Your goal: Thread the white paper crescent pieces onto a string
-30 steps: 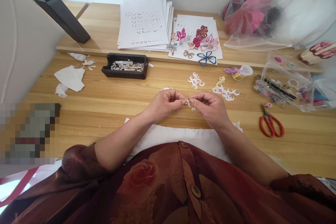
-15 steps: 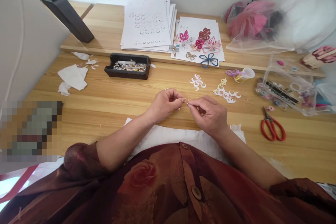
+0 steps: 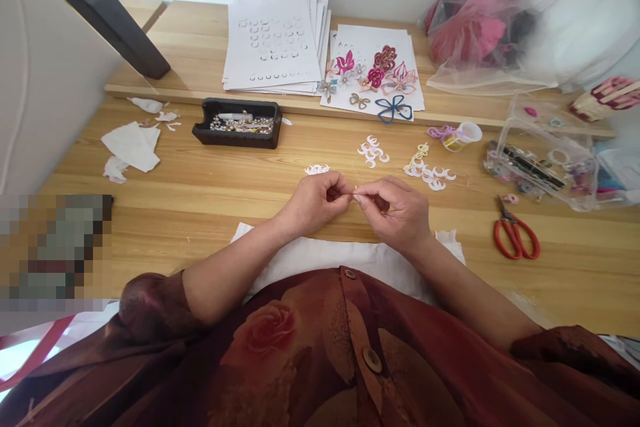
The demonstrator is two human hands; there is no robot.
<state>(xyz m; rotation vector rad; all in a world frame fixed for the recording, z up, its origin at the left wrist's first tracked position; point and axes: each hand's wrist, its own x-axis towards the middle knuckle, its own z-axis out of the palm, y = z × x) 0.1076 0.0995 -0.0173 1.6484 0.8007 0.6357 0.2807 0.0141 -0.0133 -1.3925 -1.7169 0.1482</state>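
Note:
My left hand and my right hand meet fingertip to fingertip just above the wooden table, both pinched closed on something tiny between them that I cannot make out. A small white crescent-shaped paper piece lies just beyond my left hand. More white paper crescents lie farther back, and another cluster of white and yellow crescents sits to the right of them.
A black tray of beads, stacked white sheets, a sheet with paper flowers and torn paper scraps sit behind. Red scissors, a clear plastic box and a small cup are at right.
My two hands have drawn closer together, fingertips now touching. The small white pieces seen between the fingers a second ago no longer show.

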